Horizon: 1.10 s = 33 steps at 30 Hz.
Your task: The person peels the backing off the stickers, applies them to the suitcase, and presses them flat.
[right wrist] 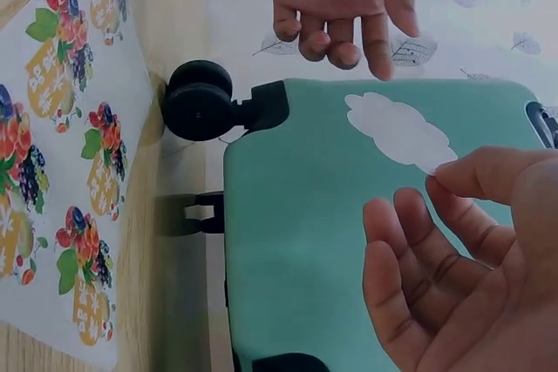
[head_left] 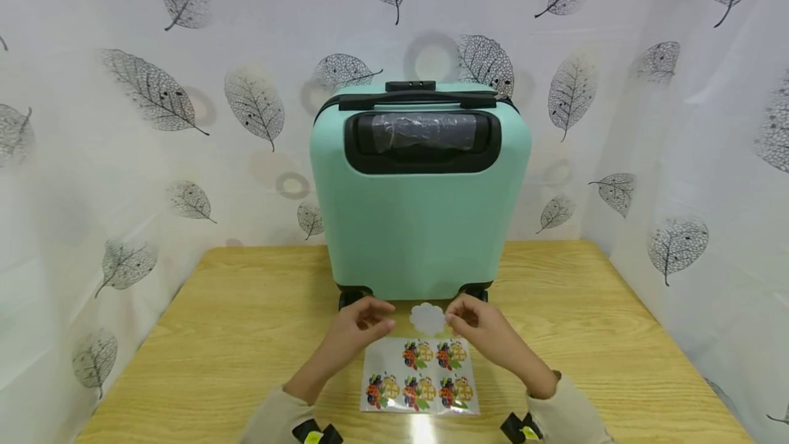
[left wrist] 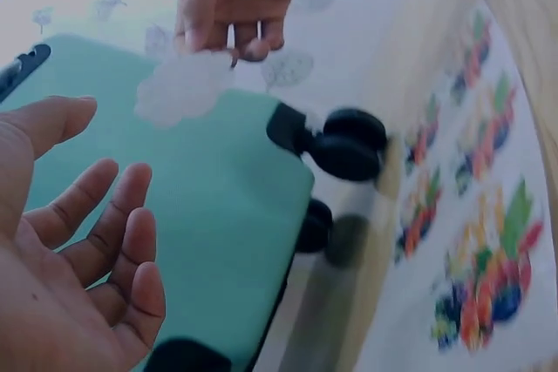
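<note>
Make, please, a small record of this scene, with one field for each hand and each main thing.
Sticker: white, scalloped edge
Right hand: pinches the sticker at its edge
Left hand: holds nothing, fingers loosely bent, apart from the sticker
Sheet: on the table, five fruit prints, upper-left spot bare
Suitcase: mint green, upright on the table, beyond the sheet
Table: wood-grain top
Backdrop: pale, with dark leaf prints
</note>
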Tool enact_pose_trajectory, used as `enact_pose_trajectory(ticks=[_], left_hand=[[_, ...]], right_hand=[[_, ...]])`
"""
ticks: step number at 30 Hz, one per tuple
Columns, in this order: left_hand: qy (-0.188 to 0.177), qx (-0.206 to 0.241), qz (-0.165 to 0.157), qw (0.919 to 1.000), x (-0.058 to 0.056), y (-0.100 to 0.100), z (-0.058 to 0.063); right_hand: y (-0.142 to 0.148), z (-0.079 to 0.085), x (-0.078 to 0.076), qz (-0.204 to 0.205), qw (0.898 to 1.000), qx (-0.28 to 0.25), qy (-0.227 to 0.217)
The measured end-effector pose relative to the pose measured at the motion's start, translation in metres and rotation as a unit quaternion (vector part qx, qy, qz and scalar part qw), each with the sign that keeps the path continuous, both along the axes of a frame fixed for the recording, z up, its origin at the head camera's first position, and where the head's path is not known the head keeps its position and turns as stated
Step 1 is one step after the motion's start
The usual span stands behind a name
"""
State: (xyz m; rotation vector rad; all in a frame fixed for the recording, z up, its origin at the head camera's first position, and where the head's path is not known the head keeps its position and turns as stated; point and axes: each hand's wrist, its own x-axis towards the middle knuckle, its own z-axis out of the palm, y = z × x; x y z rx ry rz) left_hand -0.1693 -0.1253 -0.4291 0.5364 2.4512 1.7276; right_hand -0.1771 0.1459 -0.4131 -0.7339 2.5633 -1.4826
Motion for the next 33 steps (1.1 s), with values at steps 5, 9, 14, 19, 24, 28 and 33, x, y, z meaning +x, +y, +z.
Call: enact_pose_trajectory(ticks=[5, 9, 14, 19, 24, 28, 33], left_hand=[[-0.009, 0.030, -0.020, 0.9993, 0.003, 0.009, 0.006], [-0.025, 0.045, -0.024, 0.9984, 0.006, 0.015, 0.008], [-0.022, 0.057, -0.035, 0.9975, 0.008, 0.020, 0.010], [-0.030, 0.058, -0.038, 0.9972, 0.008, 0.024, 0.009], [-0.045, 0.075, -0.050, 0.9949, 0.009, 0.026, 0.007], [-0.061, 0.092, -0.061, 0.9920, 0.009, 0.028, 0.004], [-0.077, 0.098, -0.062, 0.9903, 0.008, 0.029, 0.003]], right_hand=[[-0.004, 0.005, 0.004, -0.005, 1.000, -0.004, 0.020], [-0.006, 0.004, 0.006, -0.009, 0.999, -0.005, 0.037], [-0.009, 0.006, 0.008, -0.009, 0.999, -0.010, 0.043], [-0.011, 0.007, 0.011, -0.002, 0.998, -0.010, 0.062], [-0.014, 0.006, 0.013, 0.013, 0.997, -0.006, 0.081], [-0.016, 0.004, 0.014, 0.030, 0.996, 0.002, 0.087], [-0.018, 0.004, 0.016, 0.053, 0.995, 0.007, 0.080]])
